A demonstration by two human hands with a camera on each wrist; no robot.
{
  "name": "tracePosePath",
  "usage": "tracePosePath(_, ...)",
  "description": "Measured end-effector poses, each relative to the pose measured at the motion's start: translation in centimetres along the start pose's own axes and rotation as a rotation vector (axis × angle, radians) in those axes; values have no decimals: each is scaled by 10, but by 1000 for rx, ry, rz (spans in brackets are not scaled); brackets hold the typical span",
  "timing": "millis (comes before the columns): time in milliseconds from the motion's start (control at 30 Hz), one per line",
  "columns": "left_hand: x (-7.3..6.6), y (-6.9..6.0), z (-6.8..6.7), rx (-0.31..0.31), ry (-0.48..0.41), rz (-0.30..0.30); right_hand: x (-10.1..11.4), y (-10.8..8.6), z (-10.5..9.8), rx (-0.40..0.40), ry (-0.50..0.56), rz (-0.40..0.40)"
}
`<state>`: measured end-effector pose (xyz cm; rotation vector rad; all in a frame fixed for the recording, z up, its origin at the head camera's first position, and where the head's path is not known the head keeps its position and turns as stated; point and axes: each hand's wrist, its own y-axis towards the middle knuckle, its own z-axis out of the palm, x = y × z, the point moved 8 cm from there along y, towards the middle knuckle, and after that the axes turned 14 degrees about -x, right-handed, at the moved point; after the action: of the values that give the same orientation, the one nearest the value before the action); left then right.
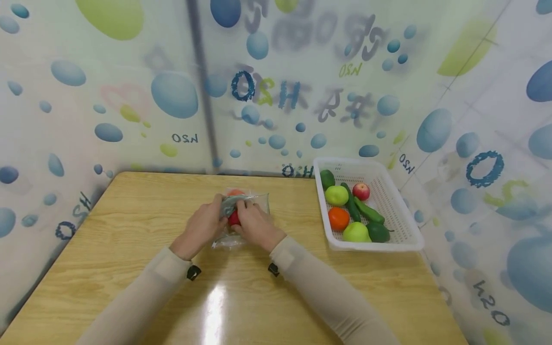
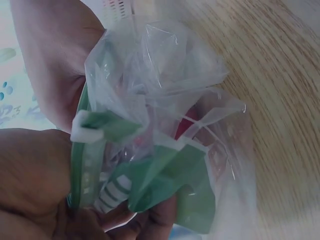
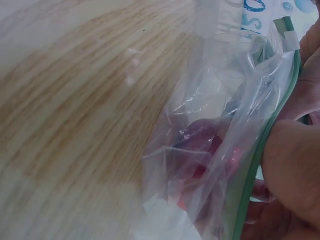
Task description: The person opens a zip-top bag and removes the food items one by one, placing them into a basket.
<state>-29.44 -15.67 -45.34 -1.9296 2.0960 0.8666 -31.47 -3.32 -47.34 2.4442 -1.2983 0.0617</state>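
Observation:
A clear zip bag point(image 1: 264, 203) with a green-edged mouth lies on the table in front of me. My left hand point(image 1: 202, 225) grips the bag near its mouth, its fingers on the green part point(image 2: 165, 175) in the left wrist view. From the other side, my right hand point(image 1: 257, 223) holds the mouth with curled fingers, beside the green zip strip point(image 3: 255, 160). Between the hands shows a red round thing point(image 1: 234, 218), also seen through the plastic. An orange-red round thing point(image 1: 235, 192) shows at the bag's far end. Some fingertips are hidden by plastic.
At the right of the wooden table point(image 1: 142, 211) stands a white perforated basket point(image 1: 401, 225). It holds a red apple point(image 1: 361, 191), an orange-red tomato-like thing point(image 1: 338, 219), green round fruits and long green vegetables. A patterned wall covering point(image 1: 267, 129) rises behind the table.

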Motion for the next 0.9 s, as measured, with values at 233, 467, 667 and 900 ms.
tracePosePath(233,1,0,2,28,5,-19,0,1,-2,3,57,-25)
tracePosePath(467,-1,1,1,39,1,-20,0,-2,-12,-8,73,-54)
tracePosePath(667,-1,0,2,48,7,-23,-1,-5,-20,-16,85,-83)
tracePosePath(900,-1,-2,0,43,-5,-18,-1,-11,-31,-9,117,-79)
